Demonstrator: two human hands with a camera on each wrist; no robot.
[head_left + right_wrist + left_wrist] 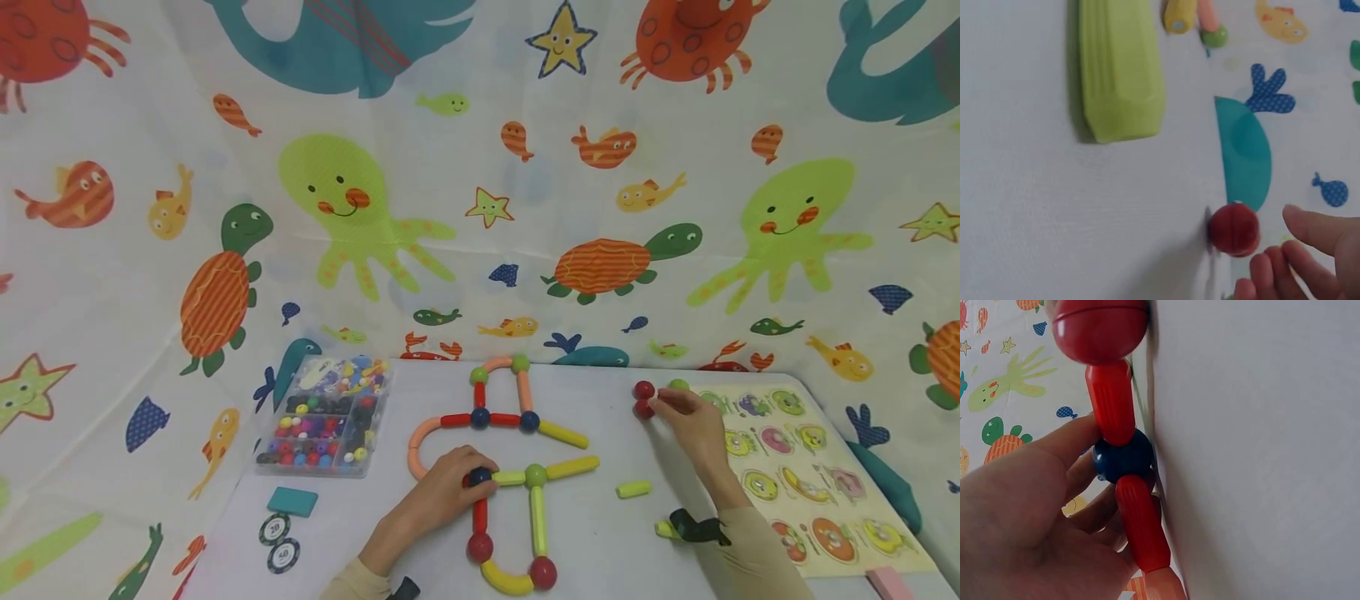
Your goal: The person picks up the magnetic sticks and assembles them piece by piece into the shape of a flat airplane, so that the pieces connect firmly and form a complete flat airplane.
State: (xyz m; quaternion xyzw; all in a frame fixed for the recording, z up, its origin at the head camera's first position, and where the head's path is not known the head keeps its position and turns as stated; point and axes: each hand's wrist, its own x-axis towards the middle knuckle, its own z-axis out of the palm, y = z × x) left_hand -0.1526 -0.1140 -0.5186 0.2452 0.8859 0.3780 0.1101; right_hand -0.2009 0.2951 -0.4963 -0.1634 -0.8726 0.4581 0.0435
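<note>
My left hand (453,486) holds a dark blue ball (1124,455) between thumb and fingers. That ball belongs to a figure of magnetic rods and balls lying on the table; a red rod (1112,403) runs from it to a red ball (480,547). A light green rod (510,478) links the blue ball with a green ball (536,476). On the right, my right hand (692,425) reaches to two red balls (643,390) near the table's back, thumb and fingers spread apart. In the right wrist view its fingertips are beside a red ball (1235,229), with nothing gripped.
A divided bead box (322,417) stands back left, with a teal block (292,501) and two numbered chips (283,555) in front. At right lies a board of food pictures (832,483). A loose light green rod (633,489) lies mid-right. A patterned cloth (450,275) hangs behind.
</note>
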